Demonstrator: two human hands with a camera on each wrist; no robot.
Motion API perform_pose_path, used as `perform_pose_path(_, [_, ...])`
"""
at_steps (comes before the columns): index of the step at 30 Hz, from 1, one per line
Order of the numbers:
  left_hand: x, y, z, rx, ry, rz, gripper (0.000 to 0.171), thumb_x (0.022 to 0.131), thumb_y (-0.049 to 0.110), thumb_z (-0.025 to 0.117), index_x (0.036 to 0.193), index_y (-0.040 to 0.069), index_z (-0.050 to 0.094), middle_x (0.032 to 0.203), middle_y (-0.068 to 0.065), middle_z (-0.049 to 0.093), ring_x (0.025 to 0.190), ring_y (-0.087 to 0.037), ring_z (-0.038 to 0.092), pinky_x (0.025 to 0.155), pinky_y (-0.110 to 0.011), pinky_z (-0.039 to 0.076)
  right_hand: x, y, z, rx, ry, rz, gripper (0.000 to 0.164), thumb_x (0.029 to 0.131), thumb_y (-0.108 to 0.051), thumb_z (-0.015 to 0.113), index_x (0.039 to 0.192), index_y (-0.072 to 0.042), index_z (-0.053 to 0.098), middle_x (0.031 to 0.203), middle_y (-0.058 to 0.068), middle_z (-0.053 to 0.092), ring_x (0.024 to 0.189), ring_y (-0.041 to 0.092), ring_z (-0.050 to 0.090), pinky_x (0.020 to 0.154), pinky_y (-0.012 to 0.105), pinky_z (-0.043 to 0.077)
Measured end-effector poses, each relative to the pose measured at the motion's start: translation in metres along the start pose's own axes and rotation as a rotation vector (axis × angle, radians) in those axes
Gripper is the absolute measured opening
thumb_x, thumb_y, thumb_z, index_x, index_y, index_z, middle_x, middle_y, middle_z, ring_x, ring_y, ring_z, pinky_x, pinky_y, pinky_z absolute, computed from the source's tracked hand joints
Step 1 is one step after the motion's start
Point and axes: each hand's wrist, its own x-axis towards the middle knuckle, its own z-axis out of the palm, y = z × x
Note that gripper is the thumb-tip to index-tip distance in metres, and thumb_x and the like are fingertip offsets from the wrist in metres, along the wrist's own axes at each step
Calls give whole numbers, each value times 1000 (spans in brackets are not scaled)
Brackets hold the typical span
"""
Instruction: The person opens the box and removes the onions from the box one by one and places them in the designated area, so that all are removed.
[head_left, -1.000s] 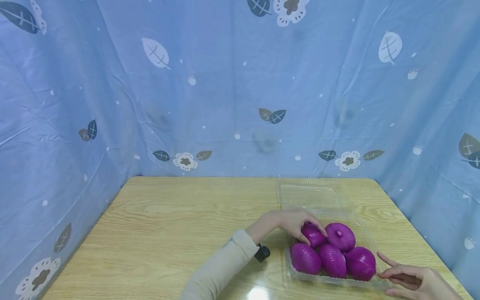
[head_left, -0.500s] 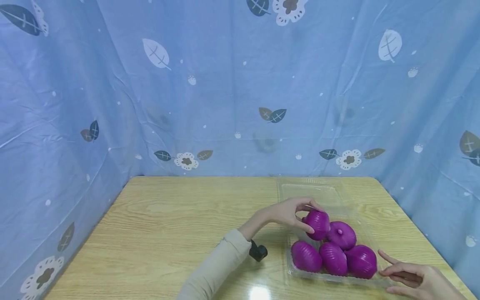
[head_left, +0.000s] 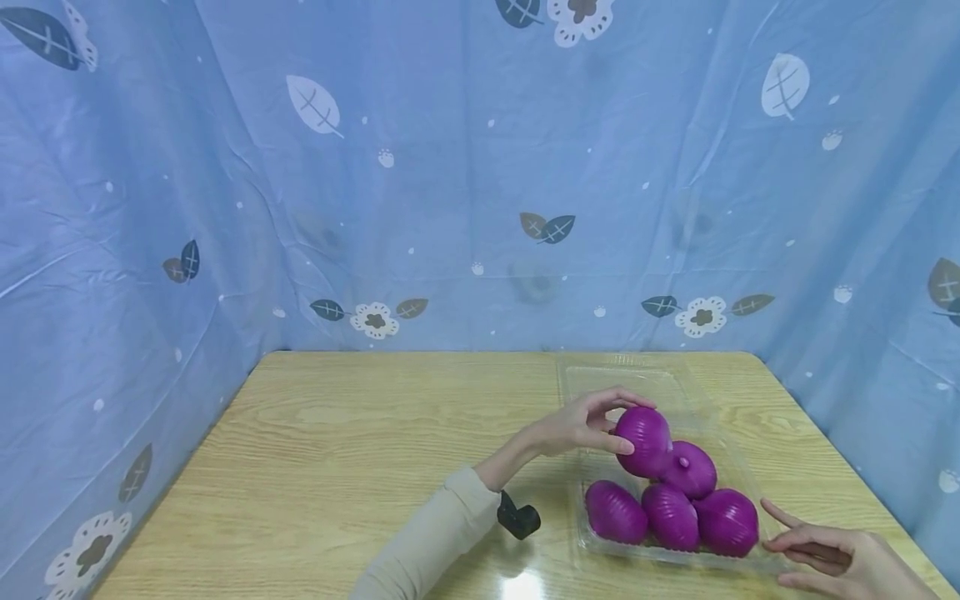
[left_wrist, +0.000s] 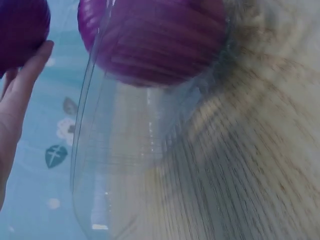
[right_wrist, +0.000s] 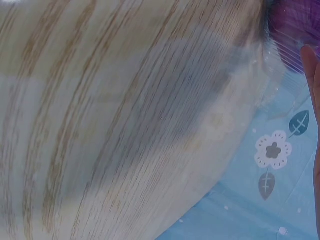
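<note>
In the head view my left hand [head_left: 581, 423] grips a purple onion [head_left: 643, 442], fingers over its top and thumb along its near side. That onion is raised at the back left of a clear plastic clamshell box [head_left: 660, 554] and overlaps another onion [head_left: 688, 471] in this view. Several more purple onions, such as one [head_left: 617, 512], lie in a row along the box's front. The left wrist view shows the held onion [left_wrist: 22, 32] at the fingertips, beside the box wall [left_wrist: 82, 135]. My right hand [head_left: 832, 560] has its fingertips right at the box's right edge, fingers loosely extended.
The box's transparent lid [head_left: 626, 387] lies folded back on the wooden table [head_left: 360, 442]. A black device [head_left: 519, 518] shows beneath the left wrist. Blue patterned cloth [head_left: 465, 167] hangs behind the table and at both sides.
My left hand has lifted the onion from the back left of the box, moving it up and slightly right, turning its rounded end into view. The right hand stays nearly still.
</note>
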Motion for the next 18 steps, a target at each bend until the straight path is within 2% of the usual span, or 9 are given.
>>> perform_pose_path(4, [0,0,2,19,-12,49,55,85,-10,58,137,-3,41,136,-4,45,101,-9,61,85,-36,56,-1,0,1,-40,19,-11,32,73,21,68,102,7,67,132,-17,53,115,-5,51,73,22,56])
perform_pose_path(8, [-4,1,1,116,-18,68,63,84,-8,62,142,3,41,146,-5,41,110,-7,56,89,-31,53,-3,1,-1,-72,18,75,27,78,16,67,102,4,69,129,-23,51,111,-8,53,71,21,57])
perform_pose_path(11, [-8,3,-1,139,15,58,68,82,-10,66,144,4,41,148,-3,40,114,-6,54,91,-28,51,-5,1,-3,-71,6,103,26,80,14,66,103,3,69,130,-26,48,108,-6,55,71,21,57])
perform_pose_path(15, [-14,7,-1,119,81,25,71,77,-13,71,141,4,45,146,0,42,119,-7,50,92,-27,51,-5,1,-2,-84,14,80,27,79,16,66,103,3,69,131,-26,47,105,-4,58,70,23,57])
perform_pose_path(18, [-21,10,2,294,109,-11,69,78,-2,75,140,10,49,142,0,42,120,-6,47,91,-22,50,-3,1,-1,-83,13,91,26,80,15,65,103,3,69,130,-27,47,104,-4,59,69,23,57])
